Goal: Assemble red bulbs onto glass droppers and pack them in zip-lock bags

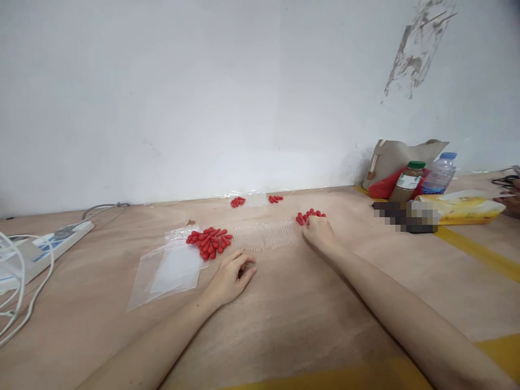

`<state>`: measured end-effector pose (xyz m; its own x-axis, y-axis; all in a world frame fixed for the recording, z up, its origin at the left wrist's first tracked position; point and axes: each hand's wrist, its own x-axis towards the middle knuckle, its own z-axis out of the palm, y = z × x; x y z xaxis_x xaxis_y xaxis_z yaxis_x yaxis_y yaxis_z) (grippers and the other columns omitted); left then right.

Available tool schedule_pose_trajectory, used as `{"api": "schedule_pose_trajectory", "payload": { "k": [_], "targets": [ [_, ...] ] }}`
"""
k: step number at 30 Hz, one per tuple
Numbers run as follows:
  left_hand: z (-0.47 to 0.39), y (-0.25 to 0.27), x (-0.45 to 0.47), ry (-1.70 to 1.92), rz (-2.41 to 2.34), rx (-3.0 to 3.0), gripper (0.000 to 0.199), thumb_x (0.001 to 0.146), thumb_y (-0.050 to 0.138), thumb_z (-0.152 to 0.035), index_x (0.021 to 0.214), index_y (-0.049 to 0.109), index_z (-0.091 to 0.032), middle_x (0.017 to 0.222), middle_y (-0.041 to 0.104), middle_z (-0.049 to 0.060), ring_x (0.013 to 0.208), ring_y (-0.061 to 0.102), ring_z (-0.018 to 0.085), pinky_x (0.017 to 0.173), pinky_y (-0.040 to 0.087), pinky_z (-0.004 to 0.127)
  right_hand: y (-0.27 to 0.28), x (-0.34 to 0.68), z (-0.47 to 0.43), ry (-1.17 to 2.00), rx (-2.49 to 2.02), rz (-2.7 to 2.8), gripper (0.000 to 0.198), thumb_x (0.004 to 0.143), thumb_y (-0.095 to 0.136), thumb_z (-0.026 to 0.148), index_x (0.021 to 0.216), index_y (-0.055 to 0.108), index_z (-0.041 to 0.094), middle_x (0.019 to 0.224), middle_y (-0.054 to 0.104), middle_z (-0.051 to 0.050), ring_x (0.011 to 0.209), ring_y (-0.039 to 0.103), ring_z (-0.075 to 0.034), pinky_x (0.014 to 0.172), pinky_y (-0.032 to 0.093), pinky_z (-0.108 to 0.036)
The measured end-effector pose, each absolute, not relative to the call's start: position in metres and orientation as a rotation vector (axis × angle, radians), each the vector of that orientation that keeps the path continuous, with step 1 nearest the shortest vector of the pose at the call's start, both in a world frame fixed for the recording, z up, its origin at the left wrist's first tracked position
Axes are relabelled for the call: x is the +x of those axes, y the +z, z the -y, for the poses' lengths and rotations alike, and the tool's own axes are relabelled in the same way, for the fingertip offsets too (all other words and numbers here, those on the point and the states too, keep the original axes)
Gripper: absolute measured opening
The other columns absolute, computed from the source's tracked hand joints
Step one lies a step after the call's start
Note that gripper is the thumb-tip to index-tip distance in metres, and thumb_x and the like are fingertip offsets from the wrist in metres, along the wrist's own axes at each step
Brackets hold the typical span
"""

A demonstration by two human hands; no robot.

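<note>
My right hand [319, 232] is closed at the near edge of a small pile of red rubber bulbs [312, 212]. Its fingertips are hidden, so what they pinch cannot be made out. My left hand [231, 275] lies on the table, fingers loosely bent and thumb apart, with nothing in it. Just beyond it is a larger heap of red bulbs [210, 241], drop-shaped with narrow necks. Between the two piles, thin clear tubes [266, 236] lie side by side in a row, close to both hands.
Clear plastic bags [170, 271] lie left of the large heap. More bulbs [238, 202] and clear plastic are by the wall. At left is a power strip [49, 249] with cables. Bottles [408, 181], a beige bag [402, 157] and a yellow packet [459, 208] stand at right.
</note>
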<state>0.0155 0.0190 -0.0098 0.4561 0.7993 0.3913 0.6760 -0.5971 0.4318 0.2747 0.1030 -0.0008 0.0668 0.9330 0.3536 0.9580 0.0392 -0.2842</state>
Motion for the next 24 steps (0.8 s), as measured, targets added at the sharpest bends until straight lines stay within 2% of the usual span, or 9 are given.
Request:
{"api": "schedule_pose_trajectory", "payload": {
  "k": [5, 11, 16, 20, 24],
  "targets": [
    [-0.019, -0.009, 0.016, 0.821, -1.266, 2.501, 0.011, 0.082, 0.046, -0.021, 0.082, 0.056, -0.018, 0.079, 0.052, 0.001, 0.067, 0.05, 0.012, 0.062, 0.041, 0.023, -0.005, 0.274, -0.107, -0.146, -1.933, 1.836, 0.026, 0.079, 0.038, 0.025, 0.078, 0.061, 0.012, 0.082, 0.061, -0.013, 0.085, 0.054, -0.023, 0.082, 0.031, -0.033],
    [-0.02, -0.01, 0.015, 0.816, -1.247, 2.512, 0.011, 0.082, 0.045, -0.02, 0.08, 0.056, -0.019, 0.078, 0.051, 0.001, 0.067, 0.05, 0.011, 0.062, 0.041, 0.023, -0.008, 0.28, -0.11, 0.012, -2.007, 1.809, 0.03, 0.078, 0.041, 0.034, 0.077, 0.063, 0.013, 0.075, 0.062, -0.012, 0.075, 0.057, -0.022, 0.069, 0.037, -0.029],
    [-0.02, -0.01, 0.015, 0.807, -1.263, 2.512, 0.011, 0.082, 0.045, -0.021, 0.08, 0.056, -0.019, 0.077, 0.052, 0.001, 0.067, 0.051, 0.012, 0.062, 0.041, 0.024, -0.003, 0.278, -0.104, 0.04, -2.026, 1.784, 0.029, 0.076, 0.042, 0.035, 0.075, 0.063, 0.015, 0.08, 0.062, -0.012, 0.077, 0.057, -0.022, 0.065, 0.038, -0.028],
    [-0.019, -0.009, 0.016, 0.813, -1.259, 2.504, 0.011, 0.081, 0.046, -0.02, 0.08, 0.056, -0.018, 0.077, 0.053, 0.001, 0.067, 0.051, 0.012, 0.062, 0.041, 0.024, 0.005, 0.266, -0.102, 0.15, -2.015, 1.908, 0.025, 0.075, 0.043, 0.031, 0.069, 0.063, 0.016, 0.077, 0.063, -0.01, 0.074, 0.058, -0.02, 0.063, 0.038, -0.026],
    [-0.017, -0.008, 0.017, 0.822, -1.246, 2.493, 0.011, 0.081, 0.046, -0.02, 0.079, 0.057, -0.019, 0.077, 0.054, 0.001, 0.068, 0.052, 0.013, 0.063, 0.042, 0.025, 0.01, 0.255, -0.11, 0.226, -2.064, 1.955, 0.018, 0.065, 0.051, 0.02, 0.075, 0.063, 0.011, 0.072, 0.063, -0.013, 0.067, 0.059, -0.021, 0.055, 0.039, -0.026]
  ]
}}
